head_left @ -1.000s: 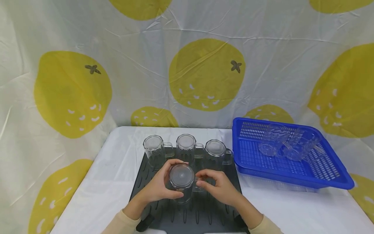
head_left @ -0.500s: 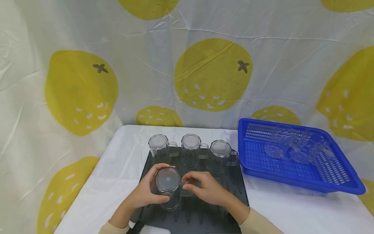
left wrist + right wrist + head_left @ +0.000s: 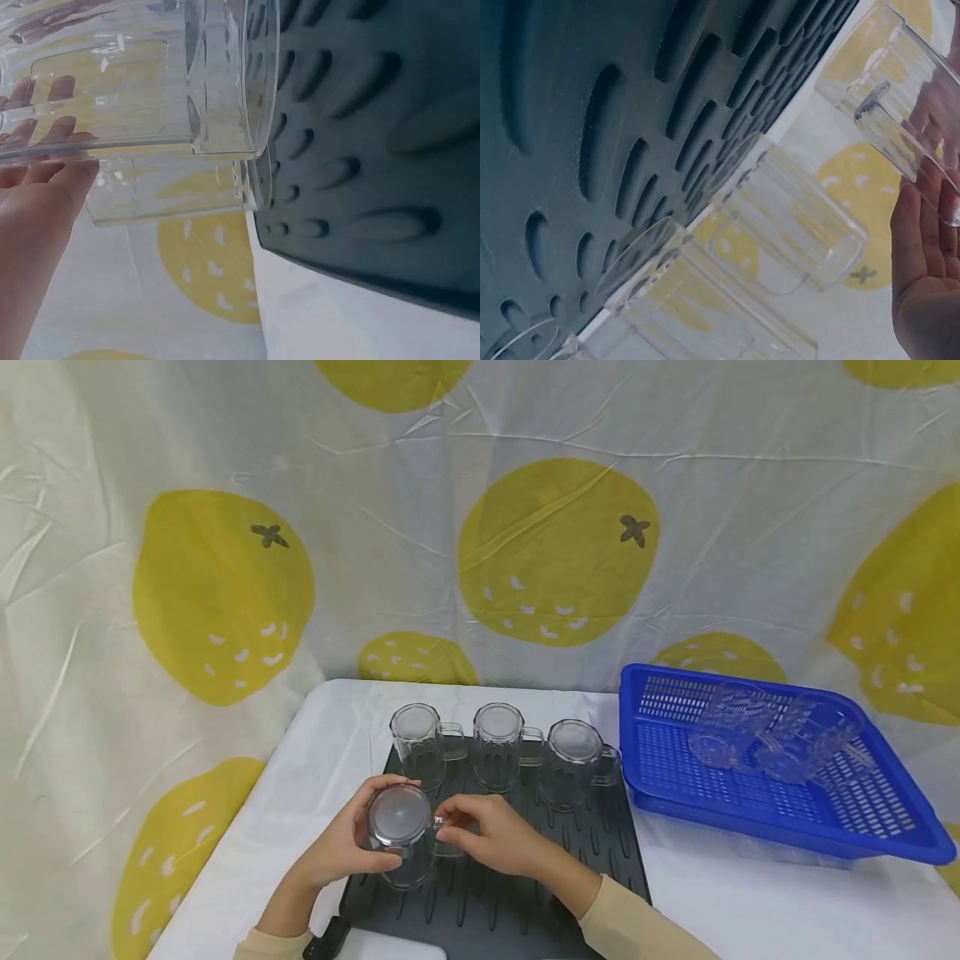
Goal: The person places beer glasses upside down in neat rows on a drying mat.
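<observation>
My left hand (image 3: 341, 843) grips an upside-down clear glass mug (image 3: 401, 827) round its body, thumb on the near side. The right hand (image 3: 495, 837) pinches that mug's handle (image 3: 448, 843) between thumb and fingers. Its rim is close over the black ridged drying mat (image 3: 465, 893), at the mat's left side. In the left wrist view the mug (image 3: 112, 90) lies across the top, its rim near the mat's ridges. Behind it, three more mugs stand upside down in a row: a left one (image 3: 420, 747), a middle one (image 3: 497, 747) and a right one (image 3: 572, 764).
A blue plastic basket (image 3: 705, 802) with several clear glass mugs (image 3: 795, 743) lying in it stands at the right on the white-covered table (image 3: 705, 893). A white object (image 3: 390, 947) with a black part lies at the front edge. A lemon-print cloth (image 3: 397, 560) hangs behind.
Both hands have carried the mug leftward over the mat, from near the middle to its left side, keeping their hold. The head view has turned slightly left.
</observation>
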`<action>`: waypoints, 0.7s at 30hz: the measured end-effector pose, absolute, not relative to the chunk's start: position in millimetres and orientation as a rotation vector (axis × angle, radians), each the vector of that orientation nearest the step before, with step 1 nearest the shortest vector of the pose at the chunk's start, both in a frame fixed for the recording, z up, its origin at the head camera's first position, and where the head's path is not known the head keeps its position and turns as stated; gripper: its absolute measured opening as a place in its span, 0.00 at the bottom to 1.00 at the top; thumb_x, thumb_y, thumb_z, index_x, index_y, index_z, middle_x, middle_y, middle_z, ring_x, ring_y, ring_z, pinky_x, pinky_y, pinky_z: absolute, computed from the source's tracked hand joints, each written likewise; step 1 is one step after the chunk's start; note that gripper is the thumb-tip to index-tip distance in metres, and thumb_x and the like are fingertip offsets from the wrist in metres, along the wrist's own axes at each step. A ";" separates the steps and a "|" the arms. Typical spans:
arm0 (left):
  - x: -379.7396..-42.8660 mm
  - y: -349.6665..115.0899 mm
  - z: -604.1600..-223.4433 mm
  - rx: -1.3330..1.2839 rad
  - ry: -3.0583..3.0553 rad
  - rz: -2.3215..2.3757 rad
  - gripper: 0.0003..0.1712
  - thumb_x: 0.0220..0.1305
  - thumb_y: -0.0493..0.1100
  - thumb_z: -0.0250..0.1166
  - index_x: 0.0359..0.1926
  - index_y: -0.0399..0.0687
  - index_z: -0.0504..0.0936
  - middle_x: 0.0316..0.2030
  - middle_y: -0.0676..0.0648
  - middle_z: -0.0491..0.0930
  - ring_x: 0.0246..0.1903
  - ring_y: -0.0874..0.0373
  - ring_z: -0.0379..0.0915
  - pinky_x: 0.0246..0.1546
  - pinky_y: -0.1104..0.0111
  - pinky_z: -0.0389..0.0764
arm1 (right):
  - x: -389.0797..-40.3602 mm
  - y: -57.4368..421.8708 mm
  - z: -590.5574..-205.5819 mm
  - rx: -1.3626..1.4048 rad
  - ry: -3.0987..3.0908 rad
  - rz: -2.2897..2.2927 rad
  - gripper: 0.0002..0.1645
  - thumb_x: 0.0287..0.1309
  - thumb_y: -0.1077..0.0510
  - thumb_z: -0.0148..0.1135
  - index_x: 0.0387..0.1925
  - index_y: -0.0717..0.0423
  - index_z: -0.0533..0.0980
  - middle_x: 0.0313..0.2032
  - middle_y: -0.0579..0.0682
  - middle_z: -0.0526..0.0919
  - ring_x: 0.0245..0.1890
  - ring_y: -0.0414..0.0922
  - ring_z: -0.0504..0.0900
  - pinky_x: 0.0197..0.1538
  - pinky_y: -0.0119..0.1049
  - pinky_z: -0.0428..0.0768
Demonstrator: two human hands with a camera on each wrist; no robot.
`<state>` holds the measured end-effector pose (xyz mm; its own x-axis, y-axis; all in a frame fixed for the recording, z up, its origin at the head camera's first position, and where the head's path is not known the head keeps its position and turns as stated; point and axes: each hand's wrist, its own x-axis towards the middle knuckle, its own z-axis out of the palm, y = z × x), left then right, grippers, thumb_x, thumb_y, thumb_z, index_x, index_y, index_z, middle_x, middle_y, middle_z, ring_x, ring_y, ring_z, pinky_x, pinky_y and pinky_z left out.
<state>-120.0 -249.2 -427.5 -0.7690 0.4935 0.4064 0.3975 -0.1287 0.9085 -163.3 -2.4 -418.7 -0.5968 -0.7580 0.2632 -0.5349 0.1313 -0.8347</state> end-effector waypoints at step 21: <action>-126.9 -266.9 -444.2 0.830 2.031 2.021 0.46 0.48 0.23 0.64 0.66 0.37 0.51 0.64 0.37 0.57 0.58 0.50 0.61 0.53 0.63 0.68 | -172.7 -18.7 -434.5 -1.253 2.229 -1.419 0.15 0.61 0.50 0.57 0.45 0.53 0.76 0.34 0.41 0.80 0.34 0.33 0.77 0.40 0.29 0.77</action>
<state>-126.9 -266.9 -444.2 -0.8335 0.4837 0.2671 0.2694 -0.0663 0.9608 -172.7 -18.7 -434.5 -0.6135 -0.7502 0.2466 -0.5410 0.1718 -0.8233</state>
